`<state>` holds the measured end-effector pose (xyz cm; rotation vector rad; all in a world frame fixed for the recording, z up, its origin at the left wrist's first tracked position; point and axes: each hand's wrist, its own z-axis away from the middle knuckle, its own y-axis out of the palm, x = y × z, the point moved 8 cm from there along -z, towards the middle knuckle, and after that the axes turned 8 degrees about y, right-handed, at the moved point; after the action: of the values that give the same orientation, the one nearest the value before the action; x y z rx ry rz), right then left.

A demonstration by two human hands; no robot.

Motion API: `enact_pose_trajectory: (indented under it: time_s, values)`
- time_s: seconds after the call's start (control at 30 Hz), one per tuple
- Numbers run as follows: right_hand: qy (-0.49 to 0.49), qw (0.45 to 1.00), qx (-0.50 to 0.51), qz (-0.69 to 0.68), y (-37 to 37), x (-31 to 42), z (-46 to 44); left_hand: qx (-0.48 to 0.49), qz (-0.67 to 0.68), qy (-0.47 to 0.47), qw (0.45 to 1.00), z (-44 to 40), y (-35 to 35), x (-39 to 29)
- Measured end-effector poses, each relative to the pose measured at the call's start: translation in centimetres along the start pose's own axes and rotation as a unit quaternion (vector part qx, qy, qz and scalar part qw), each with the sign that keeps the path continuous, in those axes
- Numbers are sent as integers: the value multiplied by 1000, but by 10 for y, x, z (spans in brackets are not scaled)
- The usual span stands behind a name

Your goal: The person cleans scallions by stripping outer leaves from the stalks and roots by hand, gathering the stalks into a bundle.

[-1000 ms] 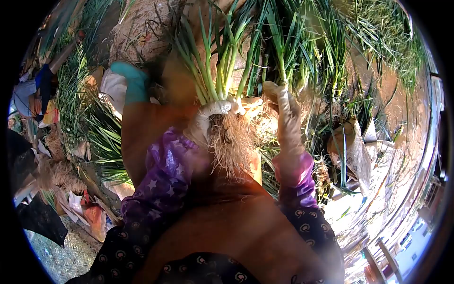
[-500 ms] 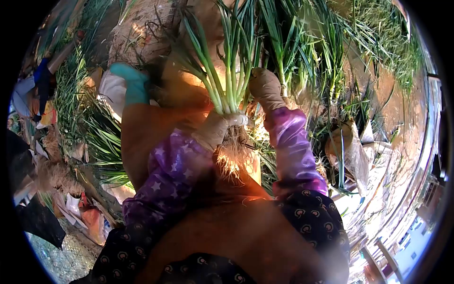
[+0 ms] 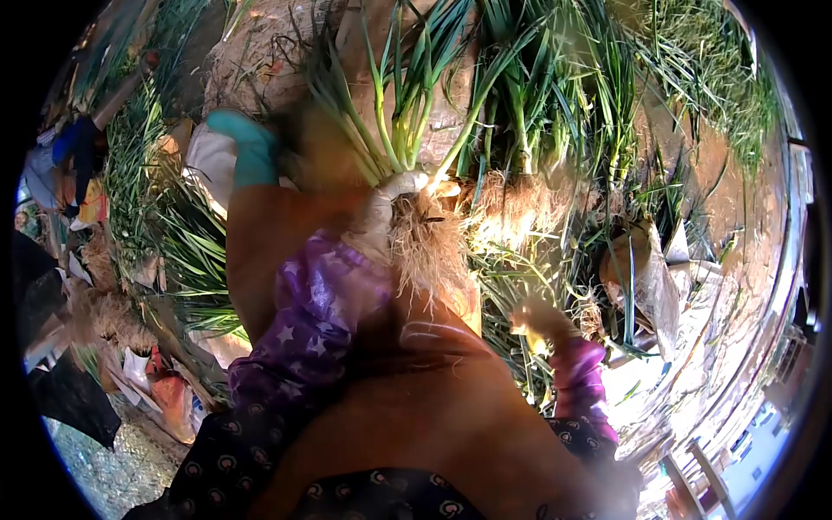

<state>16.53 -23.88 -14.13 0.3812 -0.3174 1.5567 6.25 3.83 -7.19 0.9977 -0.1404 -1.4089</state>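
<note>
My left hand (image 3: pixel 380 212), in a pale glove, is closed round a bunch of spring onions (image 3: pixel 400 130) just above their roots. The green leaves fan upward and the tangled, stringy roots (image 3: pixel 426 247) hang below my fingers. My right hand (image 3: pixel 544 321), also gloved, is lower and to the right, apart from the bunch. It is smeared by motion over loose leaves and scraps; a yellowish patch shows by its fingers, too blurred to name.
More spring onions (image 3: pixel 524 95) lie at upper right with their roots toward me. A pile of green leaves (image 3: pixel 195 251) is on the left. A teal-socked foot (image 3: pixel 247 143) extends beyond an orange-brown covering (image 3: pixel 416 381) over my lap. Crumpled packaging (image 3: pixel 173 403) lies at lower left.
My right hand has moved from beside the leaves down toward me and right. My left hand still grips the bunch, now slightly higher, with its leaves more spread.
</note>
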Motion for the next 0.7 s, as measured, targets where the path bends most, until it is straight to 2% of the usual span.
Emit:
enact_pose_trajectory:
  time_s: [0.03, 0.07, 0.1, 0.17, 0.2, 0.23, 0.27, 0.33, 0.4, 0.43, 0.5, 0.53, 0.6, 0.67, 0.7]
  values:
    - [-20, 975, -131, 181, -8, -6, -5, 17, -6, -24, 1000, 9, 10, -2]
    - [-36, 900, -255, 351, -13, -8, -4, 34, -15, -51, 998, 18, 22, 0]
    - [-117, 976, -177, 54, -21, 47, -2, 37, -18, -56, 998, 23, 31, 1]
    - [-251, 932, -150, -216, -40, 140, -9, 139, -120, -23, 983, 33, 59, -1]
    - [-323, 909, -170, -200, -35, 200, 3, 198, -187, -14, 962, 33, 65, 3]
    - [-321, 922, -116, -180, -27, 244, 2, 244, -180, -18, 953, 31, 64, 6]
    - [-343, 920, -175, -71, -37, 253, -19, 289, -173, -22, 941, 29, 62, 8]
    - [-390, 912, -33, -119, -54, 276, -50, 276, -100, -73, 953, 33, 60, 8]
    - [-220, 931, -276, 94, -92, 260, -44, 218, -77, -11, 973, 33, 57, -7]
    - [-68, 879, -386, 273, -113, 259, 3, 213, -72, -9, 974, 29, 51, -7]
    - [126, 898, -335, 257, -155, 146, -80, 203, -6, -14, 979, 15, 45, -4]
    - [128, 897, -338, 257, -157, 146, -75, 171, 18, -12, 985, 13, 46, -2]
    - [-2, 853, -405, 328, -144, 160, -45, 157, -31, -2, 987, 15, 56, -3]
    - [-140, 771, -527, 329, -106, 212, 32, 139, -101, -12, 985, 9, 47, 2]
    - [-100, 817, -493, 282, -91, 218, 41, 138, -103, -14, 985, 8, 47, 5]
